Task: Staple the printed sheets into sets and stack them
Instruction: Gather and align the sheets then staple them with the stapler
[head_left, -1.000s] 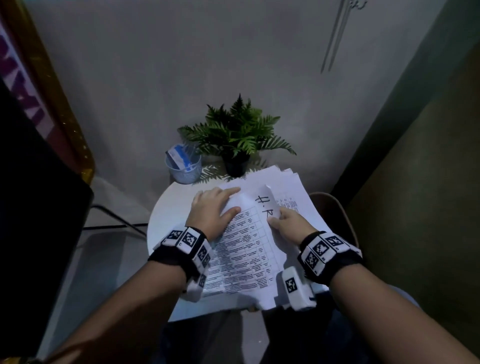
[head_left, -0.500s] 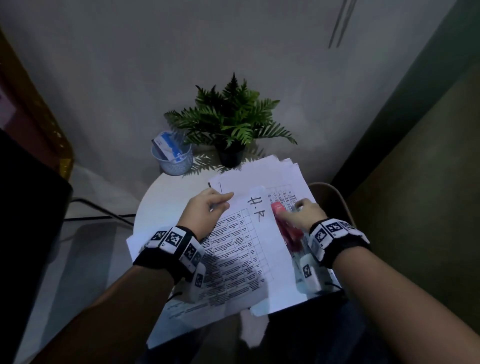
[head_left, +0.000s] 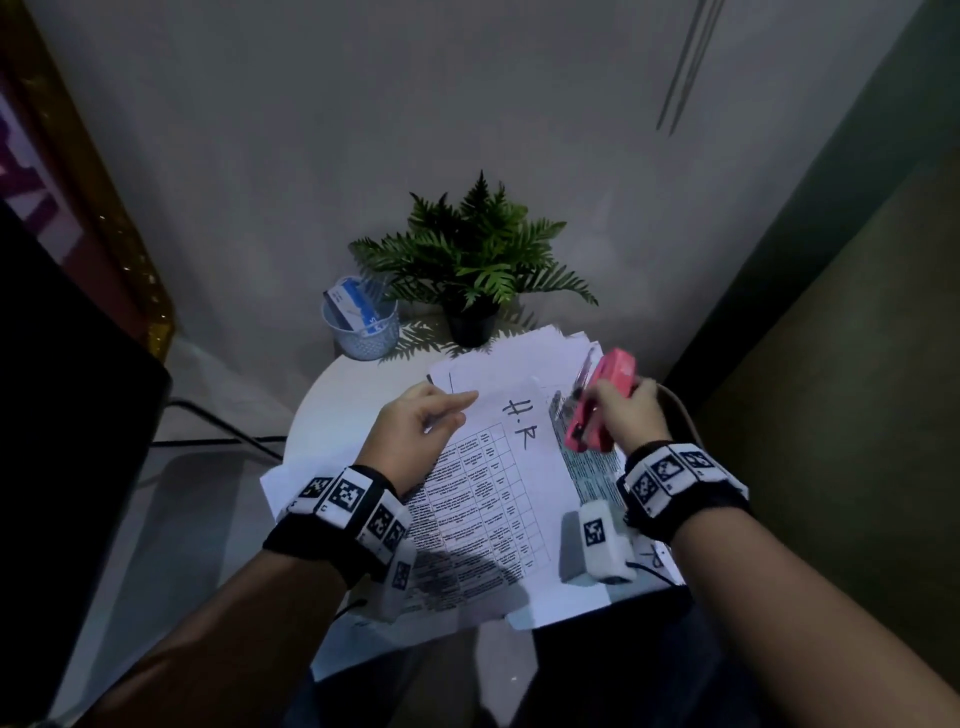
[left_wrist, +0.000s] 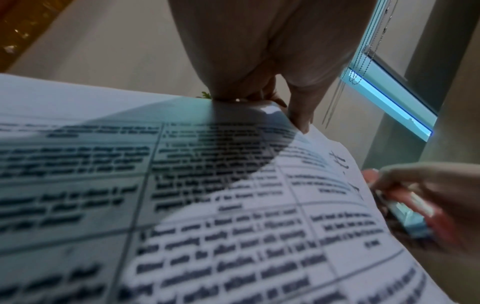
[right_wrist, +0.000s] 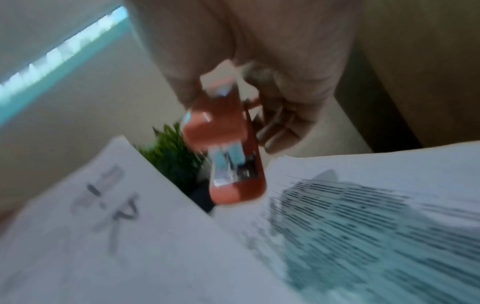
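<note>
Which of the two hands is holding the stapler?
The right hand grips the pink stapler; the left hand touches only the top sheet.

The printed sheets (head_left: 483, 499) are thin, matt white paper with dark ink, the stapler (head_left: 610, 370) just right of the sheets is shiny pink plastic with bright metal inside, and the table (head_left: 335, 410) under the sheets looks smooth and white.
</note>
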